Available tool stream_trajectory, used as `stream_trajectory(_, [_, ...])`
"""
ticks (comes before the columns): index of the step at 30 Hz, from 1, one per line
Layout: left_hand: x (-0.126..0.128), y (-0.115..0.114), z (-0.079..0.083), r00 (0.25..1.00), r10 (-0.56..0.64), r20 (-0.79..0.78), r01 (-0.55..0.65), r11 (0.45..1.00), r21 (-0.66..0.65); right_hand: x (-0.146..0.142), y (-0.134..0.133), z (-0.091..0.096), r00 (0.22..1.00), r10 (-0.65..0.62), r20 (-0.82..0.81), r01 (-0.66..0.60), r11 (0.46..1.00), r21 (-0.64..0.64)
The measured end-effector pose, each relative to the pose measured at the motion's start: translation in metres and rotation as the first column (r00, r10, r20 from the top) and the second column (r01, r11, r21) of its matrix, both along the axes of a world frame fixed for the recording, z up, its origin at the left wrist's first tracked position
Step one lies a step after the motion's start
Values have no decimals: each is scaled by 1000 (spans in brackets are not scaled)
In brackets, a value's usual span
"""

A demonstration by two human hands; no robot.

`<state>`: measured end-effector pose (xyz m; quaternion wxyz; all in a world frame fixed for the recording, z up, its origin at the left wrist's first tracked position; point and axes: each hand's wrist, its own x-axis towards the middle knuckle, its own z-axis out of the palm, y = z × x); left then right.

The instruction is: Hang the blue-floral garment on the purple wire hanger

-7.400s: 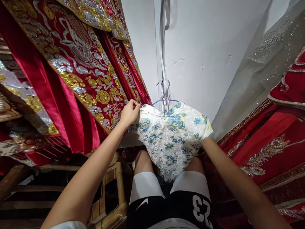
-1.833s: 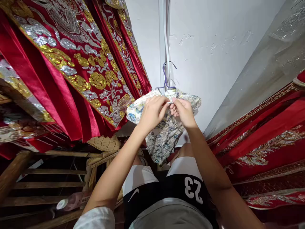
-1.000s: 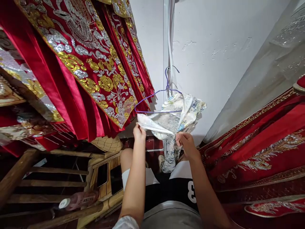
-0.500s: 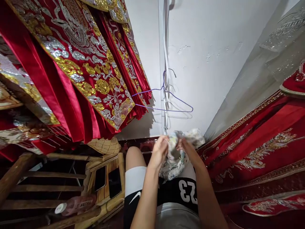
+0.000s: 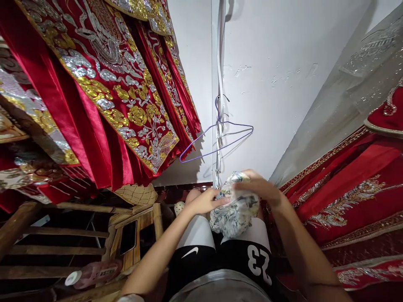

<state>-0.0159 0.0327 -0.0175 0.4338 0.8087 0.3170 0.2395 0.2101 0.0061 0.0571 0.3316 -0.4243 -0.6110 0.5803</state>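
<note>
Cramped corner, white wall (image 5: 270,42) behind, costumes both sides. Far left: red costume (image 5: 135,113) with gold/silver embroidery, pointed lower corner reaching toward the work area. Below it a bamboo chair (image 5: 69,230); pink-tinted bottle (image 5: 94,272) lying along its near edge, then 2 dark phones (image 5: 128,238) side by side toward its right edge, 2nd partly hidden in shadow. Next, left hand (image 5: 206,202): thumb on top, fingers partly hidden, closed lightly on the near-left side of the floral garment (image 5: 234,218). Purple hanger (image 5: 218,118) hangs bare and tilted at the white cable (image 5: 221,63), its left end overlapping the costume's hem in view. Just changed: garment was on that hanger 1 s ago, now fully off and bunched into a ball over the thighs, so the hanger bears nothing and removal looks done. Right hand (image 5: 260,184) blurred, fingers curled over the bundle's top, seemingly gripping it; exact finger spread unreadable. Far right: sheer pale fabric (image 5: 362,79) and beaded red garment (image 5: 362,180) crowd the right forearm, leaving little elbow room.
</note>
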Motion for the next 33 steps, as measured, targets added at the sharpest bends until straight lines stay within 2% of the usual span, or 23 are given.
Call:
stream_trajectory(2, [-18, 8, 3, 986, 57, -158, -41, 994, 104, 17, 19, 11, 976, -153, 157, 113, 965, 236])
stream_trajectory(3, [-29, 11, 7, 969, 114, -218, -78, 983, 168, 24, 30, 13, 940, -270, 209, 177, 909, 377])
stream_trajectory(5, [-52, 16, 16, 899, 266, -348, -159, 938, 309, 35, 55, 9, 831, -518, 203, 306, 731, 610])
stream_trajectory(6, [-62, 17, 20, 844, 347, -408, -193, 908, 373, 37, 68, 5, 784, -601, 154, 365, 647, 670])
stream_trajectory(7, [-71, 18, 24, 786, 417, -457, -219, 878, 425, 38, 82, -1, 759, -642, 104, 410, 596, 690])
stream_trajectory(8, [-79, 19, 27, 734, 469, -491, -236, 854, 463, 37, 94, -7, 759, -647, 65, 434, 579, 690])
stream_trajectory(10, [-90, 21, 31, 691, 524, -498, -267, 825, 498, 32, 118, -19, 815, -577, 47, 400, 620, 675])
stream_trajectory(11, [-94, 23, 32, 699, 542, -466, -296, 813, 501, 29, 127, -24, 849, -524, 68, 353, 658, 666])
stream_trajectory(13, [-100, 29, 34, 750, 589, -301, -415, 774, 478, 26, 142, -30, 892, -435, 124, 260, 717, 647])
stream_trajectory(15, [-102, 38, 38, 787, 613, -66, -546, 743, 387, 28, 148, -32, 905, -395, 160, 207, 735, 646])
stream_trajectory(17, [-103, 47, 44, 794, 602, 82, -597, 749, 286, 37, 145, -30, 903, -397, 167, 191, 717, 671])
stream_trajectory(20, [-98, 54, 54, 816, 564, 128, -577, 777, 251, 58, 127, -24, 895, -418, 156, 209, 701, 682])
stream_trajectory(23, [-89, 55, 61, 801, 570, 183, -599, 760, 253, 75, 105, -17, 907, -408, 105, 244, 712, 658])
stream_trajectory(25, [-81, 56, 68, 806, 555, 203, -591, 768, 248, 79, 92, -13, 912, -404, 71, 268, 717, 644])
stream_trajectory(28, [-67, 60, 83, 876, 422, 232, -479, 814, 329, 70, 82, -8, 925, -373, 69, 256, 749, 611])
stream_trajectory(30, [-57, 64, 98, 919, 301, 255, -386, 816, 430, 57, 77, -7, 940, -335, 73, 230, 776, 587])
stream_trajectory(32, [-50, 70, 113, 925, 233, 301, -356, 808, 468, 45, 73, -9, 945, -323, 59, 227, 773, 592])
stream_trajectory(33, [-48, 74, 120, 911, 231, 343, -373, 817, 440, 42, 71, -11, 940, -336, 50, 238, 757, 608])
